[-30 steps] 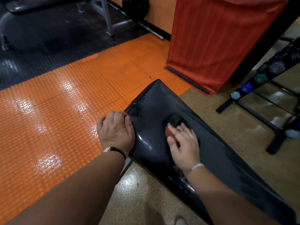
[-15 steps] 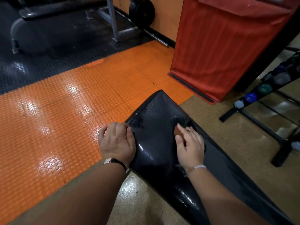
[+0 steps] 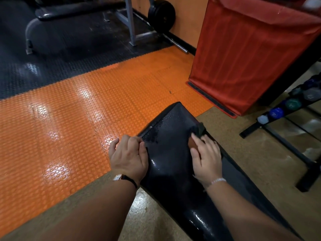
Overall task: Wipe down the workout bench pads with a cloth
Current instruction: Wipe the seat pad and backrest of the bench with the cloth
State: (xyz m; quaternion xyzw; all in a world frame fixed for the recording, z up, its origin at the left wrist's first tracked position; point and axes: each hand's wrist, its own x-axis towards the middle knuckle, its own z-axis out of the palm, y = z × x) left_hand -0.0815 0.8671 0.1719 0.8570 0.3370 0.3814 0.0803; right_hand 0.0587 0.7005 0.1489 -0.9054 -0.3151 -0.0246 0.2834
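1. Black vinyl bench pad (image 3: 170, 153) runs from its far end at centre frame down to the near right corner. Its surface is glossy, with wet patches towards the far end.
2. Your left hand (image 3: 128, 154) sits on the pad's left edge, fingers curled over the seam and gripping it.
3. Your right hand (image 3: 207, 156) lies on the pad near its right edge, well apart from the left. Its fingers are stretched forward, pressing down on the cloth (image 3: 199, 131).
4. The cloth is dark with a brownish patch showing under the fingertips. It is bunched against the pad's right edge, close to the far end.
5. Open pad surface lies between the hands and on towards the near right.
6. Left of the pad: orange studded mat (image 3: 78, 127). Right of it: tan floor (image 3: 243, 145), then a dumbbell rack (image 3: 251, 128).
7. A red padded panel (image 3: 246, 54) stands beyond the pad's far end, not touching it.
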